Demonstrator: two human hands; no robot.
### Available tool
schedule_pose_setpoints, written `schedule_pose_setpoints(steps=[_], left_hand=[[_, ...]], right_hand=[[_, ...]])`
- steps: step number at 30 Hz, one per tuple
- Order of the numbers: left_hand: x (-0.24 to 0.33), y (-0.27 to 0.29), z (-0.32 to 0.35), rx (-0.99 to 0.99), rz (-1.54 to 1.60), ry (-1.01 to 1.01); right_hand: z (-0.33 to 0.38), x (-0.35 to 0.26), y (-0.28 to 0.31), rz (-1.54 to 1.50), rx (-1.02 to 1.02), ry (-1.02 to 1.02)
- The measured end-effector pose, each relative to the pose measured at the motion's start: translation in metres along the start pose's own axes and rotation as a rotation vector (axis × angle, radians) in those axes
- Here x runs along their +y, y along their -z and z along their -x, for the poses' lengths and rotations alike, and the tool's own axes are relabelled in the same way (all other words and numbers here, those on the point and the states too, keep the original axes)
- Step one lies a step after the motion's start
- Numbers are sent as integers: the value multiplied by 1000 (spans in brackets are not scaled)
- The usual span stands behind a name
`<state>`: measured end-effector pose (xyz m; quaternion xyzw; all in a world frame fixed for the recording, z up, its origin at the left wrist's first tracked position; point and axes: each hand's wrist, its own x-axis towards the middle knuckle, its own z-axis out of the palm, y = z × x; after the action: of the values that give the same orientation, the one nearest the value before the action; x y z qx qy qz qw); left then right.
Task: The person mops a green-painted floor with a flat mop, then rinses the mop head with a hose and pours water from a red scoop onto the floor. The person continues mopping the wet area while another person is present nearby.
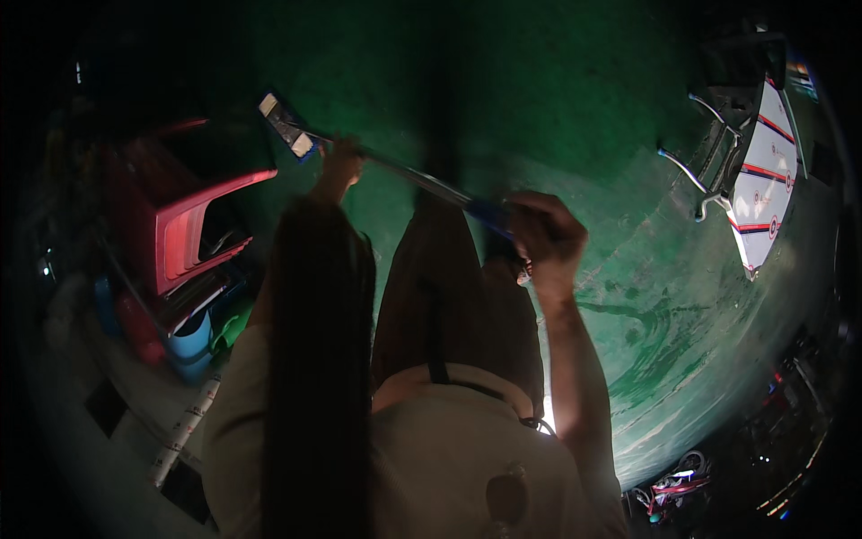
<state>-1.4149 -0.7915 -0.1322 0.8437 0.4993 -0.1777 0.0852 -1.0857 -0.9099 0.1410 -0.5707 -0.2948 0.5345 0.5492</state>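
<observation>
My left hand (pixel 343 163) is extended forward, closed in a grip. My right hand (pixel 549 235) is closed nearer my torso (pixel 458 440); the bare right forearm (pixel 577 350) points forward.

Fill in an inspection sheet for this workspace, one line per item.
Surface: green painted-looking floor, darker wet-looking streaks at right.
Job's things: flat mop with a slim metal pole, blue grip and pale rectangular head; floor contact unclear.
Hands: left hand closed around the pole near the head; right hand closed on the blue grip.
Clutter: at left, red plastic stool-like furniture, light-blue plastic bucket, white printed tube.
Cables: nothing seen for certain.
Surroundings: at right, white board with red and blue stripes and metal legs; lower right, small red two-wheeler; edges dark.
</observation>
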Motion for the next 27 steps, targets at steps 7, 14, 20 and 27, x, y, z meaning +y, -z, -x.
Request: schedule_pose_setpoints(steps=[7, 14, 20, 27], left_hand=[[342, 101, 20, 216, 685, -655], [719, 184, 77, 397, 1001, -1017], [880, 182, 52, 496, 1046, -1114], [920, 155, -10, 409, 931, -951]], right_hand=[[179, -122, 316, 479, 401, 275], [514, -293, 522, 379, 678, 859], [469, -284, 488, 1265, 643, 372], [371, -181, 473, 1095, 372, 577]])
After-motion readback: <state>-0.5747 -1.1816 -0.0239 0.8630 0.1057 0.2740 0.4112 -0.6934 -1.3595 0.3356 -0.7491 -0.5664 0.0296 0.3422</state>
